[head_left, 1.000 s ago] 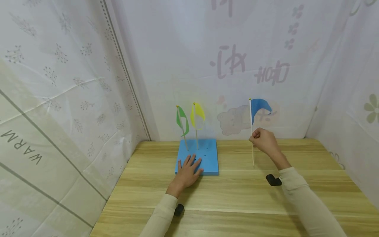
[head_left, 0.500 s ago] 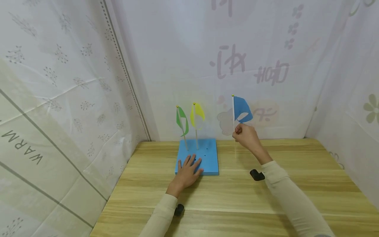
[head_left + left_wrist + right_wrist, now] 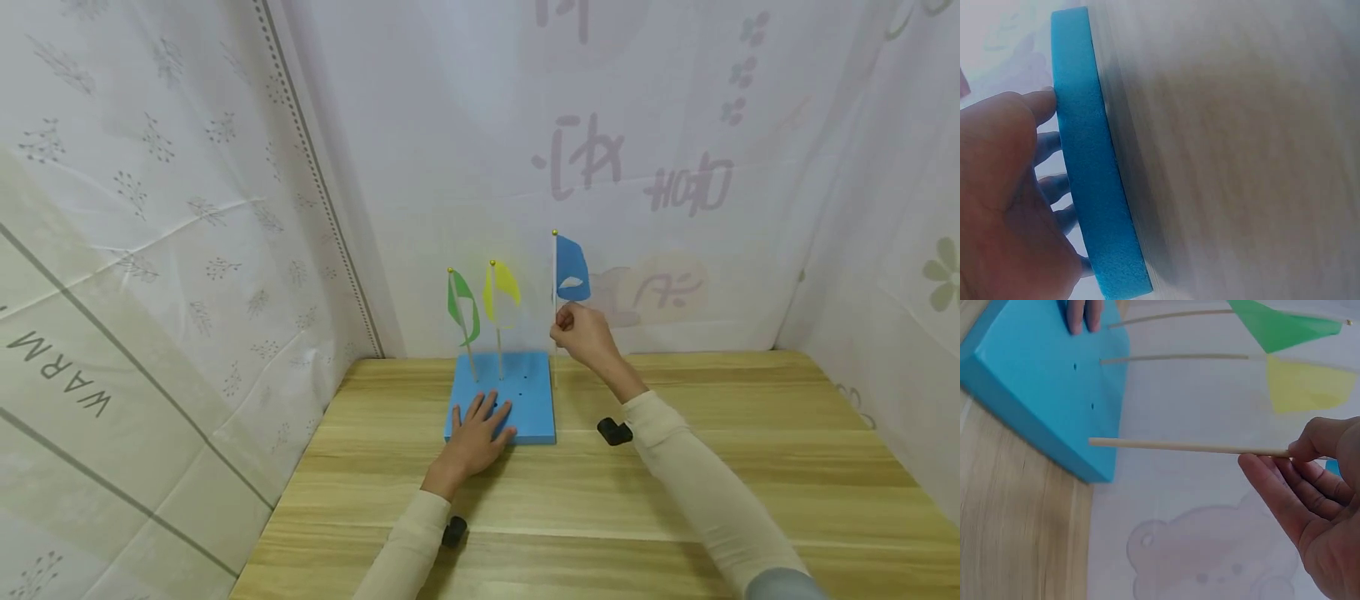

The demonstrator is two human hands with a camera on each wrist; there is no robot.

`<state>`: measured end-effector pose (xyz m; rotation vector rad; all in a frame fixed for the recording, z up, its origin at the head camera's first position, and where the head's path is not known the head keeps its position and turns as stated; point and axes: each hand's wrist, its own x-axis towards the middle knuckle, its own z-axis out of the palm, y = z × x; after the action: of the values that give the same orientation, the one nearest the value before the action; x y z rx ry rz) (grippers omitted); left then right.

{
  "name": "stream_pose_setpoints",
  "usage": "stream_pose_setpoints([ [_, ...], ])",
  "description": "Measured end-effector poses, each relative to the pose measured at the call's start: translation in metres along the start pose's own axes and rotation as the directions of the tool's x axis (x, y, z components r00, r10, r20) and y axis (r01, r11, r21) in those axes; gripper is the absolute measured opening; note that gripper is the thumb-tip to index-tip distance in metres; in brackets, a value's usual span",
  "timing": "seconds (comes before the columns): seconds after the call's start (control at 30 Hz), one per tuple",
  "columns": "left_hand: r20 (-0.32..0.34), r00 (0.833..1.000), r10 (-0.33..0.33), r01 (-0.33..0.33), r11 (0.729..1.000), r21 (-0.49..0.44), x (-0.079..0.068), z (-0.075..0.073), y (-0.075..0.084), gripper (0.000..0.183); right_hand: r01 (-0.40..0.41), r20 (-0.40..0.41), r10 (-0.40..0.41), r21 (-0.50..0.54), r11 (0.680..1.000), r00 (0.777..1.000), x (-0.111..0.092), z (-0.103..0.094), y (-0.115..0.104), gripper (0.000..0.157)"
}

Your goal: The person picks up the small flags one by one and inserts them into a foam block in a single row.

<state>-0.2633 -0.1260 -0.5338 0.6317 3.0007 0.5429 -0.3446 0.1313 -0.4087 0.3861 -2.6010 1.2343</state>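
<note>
My left hand [image 3: 474, 437] lies with spread fingers on the front part of a blue foam block [image 3: 536, 417]. In the left wrist view the block's side [image 3: 1094, 156] faces me, with the fingertips on its top. A green flag [image 3: 463, 302] and a yellow flag [image 3: 501, 292] stand in the block's rear part, the green one leaning. My right hand [image 3: 588, 337] pinches the wooden stick [image 3: 1191, 447] of a blue flag [image 3: 572, 267] between thumb and fingers. The stick is upright beside the block's right edge, and its lower end shows bare in the right wrist view.
Several small dark holes [image 3: 525, 377] dot the block's top. The block rests on a wood-grain table [image 3: 675, 517]. Behind it hangs a pale printed curtain [image 3: 480, 167], and another curtain [image 3: 150, 250] covers the left side.
My right hand has carried the blue flag leftward and slightly up, from the right of the table to the block's right edge. The left hand and the block have stayed put.
</note>
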Motion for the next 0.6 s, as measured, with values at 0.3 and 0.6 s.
stream_pose_setpoints([
  [0.3, -0.007, 1.000, -0.007, 0.007, 1.000, 0.023, -0.002, -0.006, 0.005, 0.060, 0.062, -0.043, -0.060, 0.035, 0.997, 0.997, 0.015, 0.024, -0.008, 0.010],
  [0.6, 0.005, 1.000, -0.020, 0.019, 0.999, 0.034, -0.001, -0.004, 0.004, 0.060, 0.119, -0.090, -0.117, 0.013, 0.993, 0.989, 0.019, 0.049, -0.005, 0.008],
])
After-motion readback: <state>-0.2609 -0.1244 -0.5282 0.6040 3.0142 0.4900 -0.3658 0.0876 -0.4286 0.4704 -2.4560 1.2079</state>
